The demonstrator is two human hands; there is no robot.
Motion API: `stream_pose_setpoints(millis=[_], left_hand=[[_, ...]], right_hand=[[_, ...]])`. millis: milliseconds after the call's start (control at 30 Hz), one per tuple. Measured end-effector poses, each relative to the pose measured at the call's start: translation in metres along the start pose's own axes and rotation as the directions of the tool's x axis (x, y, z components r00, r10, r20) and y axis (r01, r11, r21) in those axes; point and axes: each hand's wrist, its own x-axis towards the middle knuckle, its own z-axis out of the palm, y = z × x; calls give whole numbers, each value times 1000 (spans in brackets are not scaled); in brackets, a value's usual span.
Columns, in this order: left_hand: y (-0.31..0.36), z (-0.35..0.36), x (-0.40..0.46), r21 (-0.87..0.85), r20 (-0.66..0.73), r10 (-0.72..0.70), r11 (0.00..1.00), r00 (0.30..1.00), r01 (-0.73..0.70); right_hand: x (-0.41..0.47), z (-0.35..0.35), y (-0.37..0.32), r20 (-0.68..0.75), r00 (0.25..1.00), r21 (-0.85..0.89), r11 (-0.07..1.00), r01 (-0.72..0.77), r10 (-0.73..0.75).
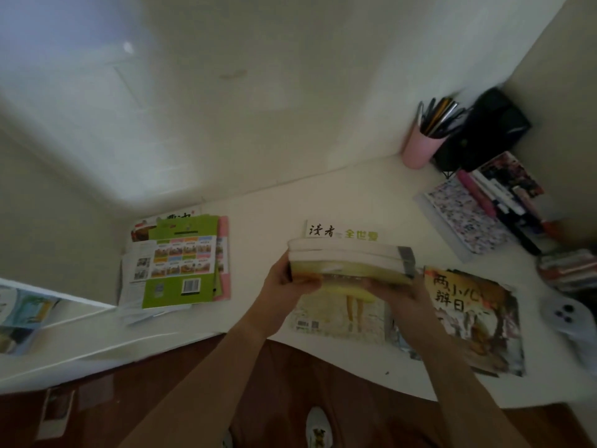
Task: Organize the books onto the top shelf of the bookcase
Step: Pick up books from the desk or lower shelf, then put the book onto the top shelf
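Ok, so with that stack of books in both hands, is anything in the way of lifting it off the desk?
Nothing visible blocks the lift. The left hand and right hand grip the stack of books by its ends, already raised above the magazine lying on the desk. The top shelf itself is not clearly in view.

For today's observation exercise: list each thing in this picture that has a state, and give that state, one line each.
Stack of books: closed, lifted off the desk, held at both ends.
Left hand: grips the stack's left end.
Right hand: grips the stack's right end.
Green book: closed, lying flat atop a pile.
Pink cup: upright, holding pens.
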Motion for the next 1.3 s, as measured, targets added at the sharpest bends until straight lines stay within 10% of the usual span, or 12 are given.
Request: stream_pose_setpoints(millis=[267,533,967,1200,1300], left_hand=[[10,11,-6,25,-54,40,999,998,-38],[198,-12,-126,137,-109,351,932,930,-335],[456,-47,-329,383,-196,888,460,416,-801],[529,-64,-310,756,-389,918,271,-76,-596],[548,-80,-283,815,-435,879,291,-198,-501]], right_hand=[[4,6,-5,64,998,-74,997,-10,15],[-63,64,-208,241,914,-14,941,339,-326],[-184,196,-483,357,596,408,694,593,-719],[-157,287,-575,112,543,-262,502,824,-832],[-164,326,-580,243,522,-244,470,848,-817]])
